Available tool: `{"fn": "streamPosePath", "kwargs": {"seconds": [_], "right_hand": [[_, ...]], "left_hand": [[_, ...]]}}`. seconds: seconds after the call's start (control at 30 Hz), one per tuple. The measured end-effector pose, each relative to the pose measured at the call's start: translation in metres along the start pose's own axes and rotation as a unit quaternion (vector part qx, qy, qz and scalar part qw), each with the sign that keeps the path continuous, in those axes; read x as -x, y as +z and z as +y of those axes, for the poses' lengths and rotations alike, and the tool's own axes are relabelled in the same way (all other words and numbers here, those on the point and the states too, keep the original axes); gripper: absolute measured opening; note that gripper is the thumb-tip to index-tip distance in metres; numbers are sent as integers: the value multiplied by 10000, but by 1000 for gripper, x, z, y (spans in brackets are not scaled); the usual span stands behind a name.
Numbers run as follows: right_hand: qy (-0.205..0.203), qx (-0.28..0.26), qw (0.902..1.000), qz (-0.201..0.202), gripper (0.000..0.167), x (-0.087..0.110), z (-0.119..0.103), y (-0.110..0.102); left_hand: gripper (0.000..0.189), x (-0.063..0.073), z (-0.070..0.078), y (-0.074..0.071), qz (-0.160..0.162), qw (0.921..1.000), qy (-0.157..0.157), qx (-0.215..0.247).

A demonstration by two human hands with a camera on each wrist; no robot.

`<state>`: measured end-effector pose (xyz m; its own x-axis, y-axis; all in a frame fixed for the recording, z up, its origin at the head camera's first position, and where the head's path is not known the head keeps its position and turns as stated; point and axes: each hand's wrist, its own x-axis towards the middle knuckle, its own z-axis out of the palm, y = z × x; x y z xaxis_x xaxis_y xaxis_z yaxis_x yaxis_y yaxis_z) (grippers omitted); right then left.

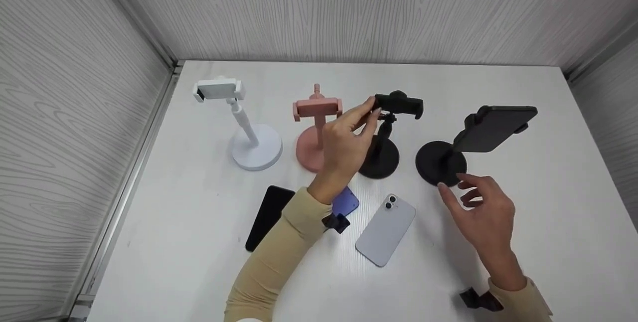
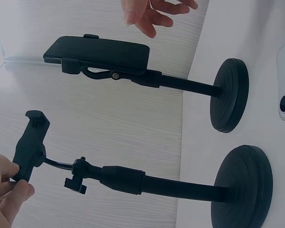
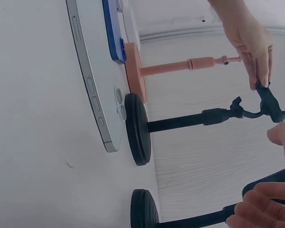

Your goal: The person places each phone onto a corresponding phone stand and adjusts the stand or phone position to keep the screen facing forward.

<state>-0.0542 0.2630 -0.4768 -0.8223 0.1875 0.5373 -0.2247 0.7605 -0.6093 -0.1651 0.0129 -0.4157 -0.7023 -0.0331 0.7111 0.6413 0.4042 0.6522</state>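
My left hand (image 1: 346, 142) pinches the left end of the clamp on a black phone stand (image 1: 398, 105), thumb and fingertips at its edge. In the left wrist view that clamp (image 2: 31, 145) holds no phone, and its arm rises from a round base. My right hand (image 1: 486, 215) holds nothing; its fingers are loosely bent, thumb and forefinger apart. It hovers in front of a second black phone stand (image 1: 433, 162), whose clamp carries a dark phone (image 1: 498, 130) tilted on its side.
To the left stand a pink phone stand (image 1: 319, 107) and a white phone stand (image 1: 256, 147), both without phones. Nearer lie a pale phone (image 1: 386, 232), a blue phone (image 1: 346, 203) partly behind my left arm, and a black phone (image 1: 266, 215). Walls (image 1: 319, 13) border the table.
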Motion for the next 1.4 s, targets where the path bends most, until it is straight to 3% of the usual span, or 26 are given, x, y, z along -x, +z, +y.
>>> {"fn": "streamPosePath", "kwargs": {"seconds": [0.2, 0.43, 0.73, 0.9, 1.13, 1.4], "right_hand": [[145, 183, 9949, -984, 28, 4, -10, 1], [513, 661, 9843, -1554, 39, 7, -13, 11], [877, 1094, 9611, -2380, 62, 16, -15, 34], [817, 1277, 9535, -2603, 65, 21, -17, 46], [679, 1464, 9509, -2640, 68, 24, -20, 58], [569, 1678, 9367, -3020, 74, 28, -22, 70]], "left_hand": [[25, 0, -1, -1, -1, 10000, 47, -3], [25, 0, -1, -1, 10, 10000, 95, 1], [25, 0, -1, -3, -33, 10000, 70, -1], [25, -1, 0, -3, -27, 10000, 63, 25], [24, -1, -1, -2, 19, 9999, 98, 22], [24, 1, 0, -2, 70, 9999, 111, 37]]}}
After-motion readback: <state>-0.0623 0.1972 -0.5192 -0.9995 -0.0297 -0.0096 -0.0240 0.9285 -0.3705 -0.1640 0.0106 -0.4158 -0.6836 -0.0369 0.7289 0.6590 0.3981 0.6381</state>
